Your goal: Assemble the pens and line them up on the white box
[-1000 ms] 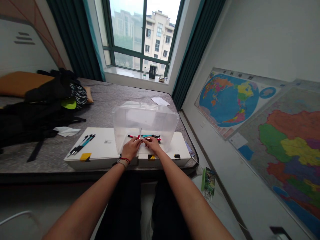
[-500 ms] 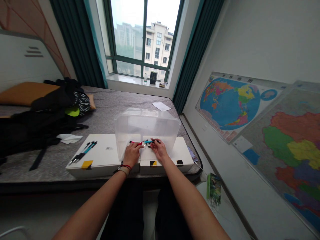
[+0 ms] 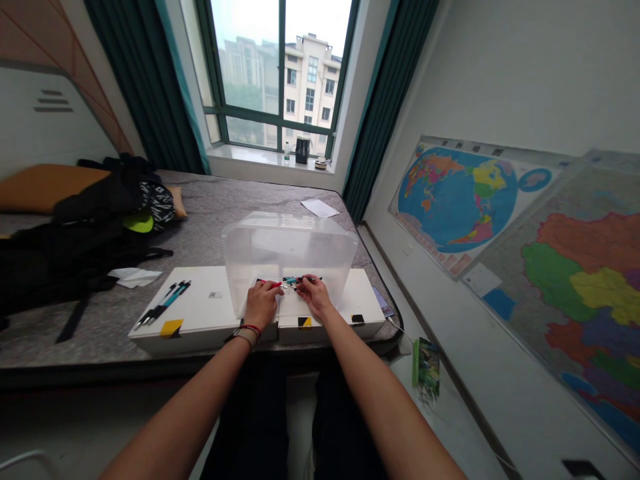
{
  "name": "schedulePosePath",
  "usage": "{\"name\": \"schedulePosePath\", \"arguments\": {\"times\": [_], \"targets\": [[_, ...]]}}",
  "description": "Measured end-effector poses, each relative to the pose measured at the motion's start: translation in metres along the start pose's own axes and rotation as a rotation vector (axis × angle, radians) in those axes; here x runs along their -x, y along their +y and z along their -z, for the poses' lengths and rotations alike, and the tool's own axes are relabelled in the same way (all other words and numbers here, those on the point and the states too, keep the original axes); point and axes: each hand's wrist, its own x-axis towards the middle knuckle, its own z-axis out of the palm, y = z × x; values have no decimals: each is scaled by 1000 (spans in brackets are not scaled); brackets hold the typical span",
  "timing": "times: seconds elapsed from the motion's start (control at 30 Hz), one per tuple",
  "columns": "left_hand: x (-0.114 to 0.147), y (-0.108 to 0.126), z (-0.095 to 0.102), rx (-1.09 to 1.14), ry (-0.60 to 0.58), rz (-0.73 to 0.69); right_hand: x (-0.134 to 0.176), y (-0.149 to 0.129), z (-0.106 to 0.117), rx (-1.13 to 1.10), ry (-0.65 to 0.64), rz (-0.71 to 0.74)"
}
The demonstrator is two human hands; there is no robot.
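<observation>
My left hand, with red bands at its wrist, is closed on a red pen, whose tip points toward the right hand. Facing it, my right hand has its fingers pinched together on a small dark pen part; its exact shape is too small to make out. Between and just behind the hands lie teal and black pen pieces. Both hands are in front of a translucent plastic bin, above two white boxes. Several teal and black pens lie side by side on the left box.
The boxes stand at the edge of a grey-covered bed. Black bags and a crumpled tissue lie left. A white paper is behind the bin. A green box stands low at right, beside the wall.
The teal pen piece near my right fingers now lies lower behind them, less clearly held. Both hands stay close together over the boxes. The whole view has shifted slightly.
</observation>
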Motion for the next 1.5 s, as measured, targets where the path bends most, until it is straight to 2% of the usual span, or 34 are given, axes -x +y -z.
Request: {"name": "schedulePosePath", "arguments": {"times": [1.03,1.2,1.37,1.5], "targets": [[1,3,2,-37,0,-37,0,3,-4,89,24,23],[2,4,1,-65,-30,-80,2,3,-7,177,26,42],[2,2,-2,-41,-43,-160,2,5,-7,308,-33,60],[2,1,-2,-28,-32,-169,2,7,-5,334,-55,66]]}}
